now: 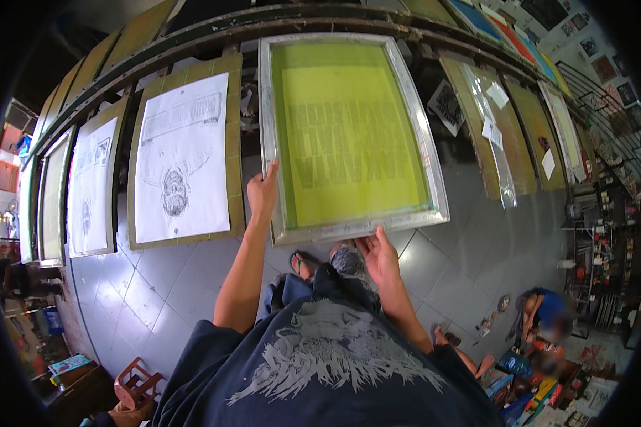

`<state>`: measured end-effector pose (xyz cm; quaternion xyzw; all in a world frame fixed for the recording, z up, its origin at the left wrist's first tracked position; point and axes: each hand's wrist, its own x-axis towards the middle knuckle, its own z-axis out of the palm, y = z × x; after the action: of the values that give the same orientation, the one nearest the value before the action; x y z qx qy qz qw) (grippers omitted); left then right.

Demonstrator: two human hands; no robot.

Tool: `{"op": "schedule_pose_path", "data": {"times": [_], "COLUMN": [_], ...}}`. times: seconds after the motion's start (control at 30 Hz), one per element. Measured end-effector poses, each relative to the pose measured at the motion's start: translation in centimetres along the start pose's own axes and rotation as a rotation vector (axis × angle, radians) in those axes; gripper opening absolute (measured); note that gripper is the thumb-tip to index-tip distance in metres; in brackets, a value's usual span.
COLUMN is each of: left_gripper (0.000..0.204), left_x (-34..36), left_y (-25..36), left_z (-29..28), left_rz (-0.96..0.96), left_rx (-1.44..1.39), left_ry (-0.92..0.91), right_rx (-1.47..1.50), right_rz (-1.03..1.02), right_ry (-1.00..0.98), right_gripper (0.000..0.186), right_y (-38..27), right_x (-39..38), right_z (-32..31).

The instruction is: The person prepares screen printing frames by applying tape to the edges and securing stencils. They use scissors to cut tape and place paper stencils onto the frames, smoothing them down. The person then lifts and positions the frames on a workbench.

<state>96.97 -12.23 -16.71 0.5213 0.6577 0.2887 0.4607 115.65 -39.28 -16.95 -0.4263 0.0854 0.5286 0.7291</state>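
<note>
A screen printing frame point(349, 231) with metal edges and yellow-green mesh point(335, 85) lies in front of me, its far end reaching the rail. Faint block lettering shows in the mesh. My left hand point(263, 191) grips the frame's left edge near its lower corner, fingers closed round the metal. Under the near edge, right of its middle, my right hand point(379, 255) supports the frame with its thumb against the rim; its other fingers are partly hidden below.
To the left, a board carries a white sheet point(181, 156) with a printed figure. Plastic-covered board point(484, 128) stands right. A dark rail point(214, 34) runs behind. Grey tiled floor point(149, 285) lies below. Another person point(545, 313) sits low at right; a red stool point(137, 383) stands lower left.
</note>
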Motion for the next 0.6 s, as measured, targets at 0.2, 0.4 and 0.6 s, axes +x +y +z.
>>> {"op": "schedule_pose_path", "data": {"times": [0.2,0.4,0.6], "left_gripper": [0.078,0.080,0.087], "left_x": [-0.7,-0.7,-1.0], "left_y": [0.6,0.5,1.1], "left_z": [-0.3,-0.2,0.1], "left_rz": [0.010,-0.072,-0.096], "left_rx": [0.031,0.008,0.155], "left_ry": [-0.002,0.008,0.129], "right_rx": [-0.938,-1.667,-2.392], "right_rz": [0.296,-0.352,-0.597], "right_ry": [-0.208,-0.445,-0.429], "right_gripper": [0.031,0.053,0.094], "right_y": [-5.8,-13.0,-13.9], "right_x": [-2.2,6.2,22.2], "right_z": [1.4,11.1,22.0]}}
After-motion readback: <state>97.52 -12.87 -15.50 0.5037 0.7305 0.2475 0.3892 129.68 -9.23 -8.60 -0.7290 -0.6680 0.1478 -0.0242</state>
